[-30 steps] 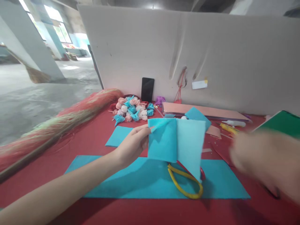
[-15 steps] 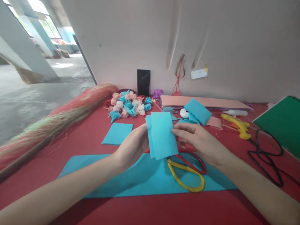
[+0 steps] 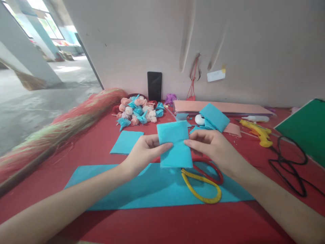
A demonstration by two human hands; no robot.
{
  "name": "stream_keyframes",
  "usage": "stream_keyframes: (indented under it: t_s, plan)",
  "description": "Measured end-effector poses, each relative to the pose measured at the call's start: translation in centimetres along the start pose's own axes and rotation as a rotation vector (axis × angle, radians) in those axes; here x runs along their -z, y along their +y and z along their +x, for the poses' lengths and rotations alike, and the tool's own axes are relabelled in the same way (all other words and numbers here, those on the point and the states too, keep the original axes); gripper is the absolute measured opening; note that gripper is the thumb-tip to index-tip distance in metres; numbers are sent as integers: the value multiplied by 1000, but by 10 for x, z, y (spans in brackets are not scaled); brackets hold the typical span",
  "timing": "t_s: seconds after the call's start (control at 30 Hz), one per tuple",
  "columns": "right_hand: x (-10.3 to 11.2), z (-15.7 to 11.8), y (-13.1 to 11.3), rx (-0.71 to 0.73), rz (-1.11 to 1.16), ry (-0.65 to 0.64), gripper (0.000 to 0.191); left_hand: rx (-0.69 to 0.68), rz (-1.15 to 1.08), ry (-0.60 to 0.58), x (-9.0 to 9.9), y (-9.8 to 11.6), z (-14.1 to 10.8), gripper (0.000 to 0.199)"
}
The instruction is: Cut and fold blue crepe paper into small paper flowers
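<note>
A folded piece of blue crepe paper (image 3: 175,156) is held up between both hands over the table. My left hand (image 3: 148,149) grips its left side, thumb across the front and fingers behind. My right hand (image 3: 209,145) pinches its right edge between thumb and fingers. Below lies a long blue paper strip (image 3: 122,195), flat on the red table. Scissors with one red and one yellow handle (image 3: 200,195) rest on that strip; their blades are hidden behind the held paper. A separate blue paper square (image 3: 127,142) lies beyond my left wrist.
A pile of paper flowers (image 3: 139,112) sits at the back, near a black phone (image 3: 154,85) leaning on the wall. To the right are more folded blue paper (image 3: 215,117), a yellow glue gun (image 3: 259,133) with black cord, and a green board (image 3: 304,130). Reddish fibre (image 3: 66,125) lines the left edge.
The two offset layers of blue paper now line up as one rectangle. My left thumb has come over onto the front of the paper.
</note>
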State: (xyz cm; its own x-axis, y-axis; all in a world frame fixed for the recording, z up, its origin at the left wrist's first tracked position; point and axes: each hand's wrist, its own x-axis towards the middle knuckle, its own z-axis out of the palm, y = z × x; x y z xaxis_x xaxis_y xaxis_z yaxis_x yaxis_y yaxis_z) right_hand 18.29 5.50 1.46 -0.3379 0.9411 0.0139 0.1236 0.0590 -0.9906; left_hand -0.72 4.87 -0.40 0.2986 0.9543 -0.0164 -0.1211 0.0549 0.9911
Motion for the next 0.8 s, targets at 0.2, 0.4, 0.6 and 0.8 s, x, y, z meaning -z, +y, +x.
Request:
stream_keyframes:
  t_s: [0.2,0.4,0.6,0.8]
  plan:
    - [5,1,5,7,74,-99,19,-63,91,13,0,6,-6,20]
    - [9,2,3,118,159,-140,6,-107,19,-47,8,5,-9,11]
    - [12,0,2,168,165,-124,21,-195,24,-124,8,14,-14,15]
    - [11,-1,0,212,146,-121,30,-342,228,-82,7,21,-17,27]
